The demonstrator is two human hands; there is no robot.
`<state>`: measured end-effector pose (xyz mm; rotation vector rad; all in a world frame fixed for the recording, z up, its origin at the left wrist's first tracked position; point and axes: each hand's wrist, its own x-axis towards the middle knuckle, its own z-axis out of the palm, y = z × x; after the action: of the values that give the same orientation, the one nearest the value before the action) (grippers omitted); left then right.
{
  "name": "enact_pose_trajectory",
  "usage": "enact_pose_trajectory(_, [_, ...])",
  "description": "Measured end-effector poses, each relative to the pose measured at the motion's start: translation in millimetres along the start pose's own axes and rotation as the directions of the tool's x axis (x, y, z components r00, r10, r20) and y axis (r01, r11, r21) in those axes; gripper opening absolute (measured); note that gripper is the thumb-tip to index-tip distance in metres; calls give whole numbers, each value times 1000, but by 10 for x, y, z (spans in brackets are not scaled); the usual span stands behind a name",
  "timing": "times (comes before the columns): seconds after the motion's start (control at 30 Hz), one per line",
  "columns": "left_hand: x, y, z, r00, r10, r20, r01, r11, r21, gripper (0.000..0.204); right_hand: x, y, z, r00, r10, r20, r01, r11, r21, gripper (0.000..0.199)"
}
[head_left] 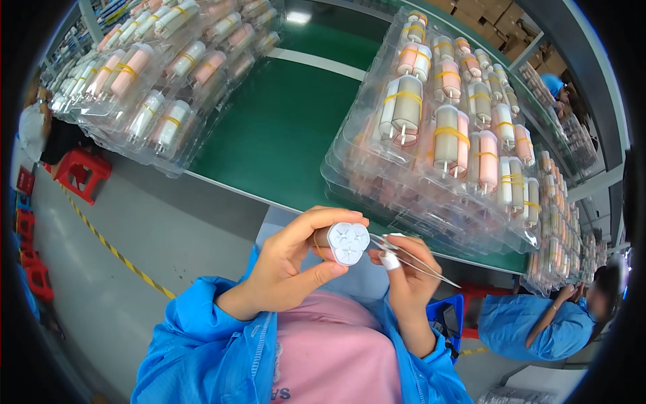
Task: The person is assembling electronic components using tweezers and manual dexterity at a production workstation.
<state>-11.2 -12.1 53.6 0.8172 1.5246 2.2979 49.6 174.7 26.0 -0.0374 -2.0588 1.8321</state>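
My left hand (276,269) is closed round a bundle of three tubes, its round white ends (348,244) facing up toward me. A yellow rubber band shows at the bundle's side, and part of a greyish tube is visible behind the ends. In my right hand (412,286) is a pair of metal tweezers (431,270), pinched between thumb and fingers. White coverings wrap the thumb and a fingertip of that hand. The tweezers' tips are at the right edge of the white ends; whether they touch cannot be made out.
Stacked clear plastic trays (377,172) with banded pink, grey and white tubes stand on the green bench (262,135) ahead right. More trays (158,145) are at the left. A blue bin (452,311) sits by my right elbow; a person in blue (531,326) is beyond it.
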Motion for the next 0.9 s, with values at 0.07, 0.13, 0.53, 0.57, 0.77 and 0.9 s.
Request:
enact_pose_trajectory(0.07, [5,-37,-10,999,39,20,-40,997,65,52,-14,-205,-10,997,-63,-40,64,997,41,21])
enact_pose_trajectory(0.13, [-4,-55,4,998,60,19,-63,986,153,53,15,-388,4,989,-139,-55,145,983,117,23])
enact_pose_trajectory(0.53, [-34,-145,113,985,173,-25,-151,912,381,57,126,-518,207,957,-285,62,282,958,53,21])
enact_pose_trajectory(0.57, [-47,-170,107,983,179,-30,-154,908,390,56,124,-515,211,957,-285,58,283,958,46,21])
enact_pose_trajectory(0.77, [-57,-204,111,974,215,-71,-166,891,423,55,136,-519,224,954,-295,49,295,955,4,19])
enact_pose_trajectory(0.9, [-56,-210,117,968,238,-77,-179,873,453,55,148,-518,226,953,-295,64,296,955,-7,19])
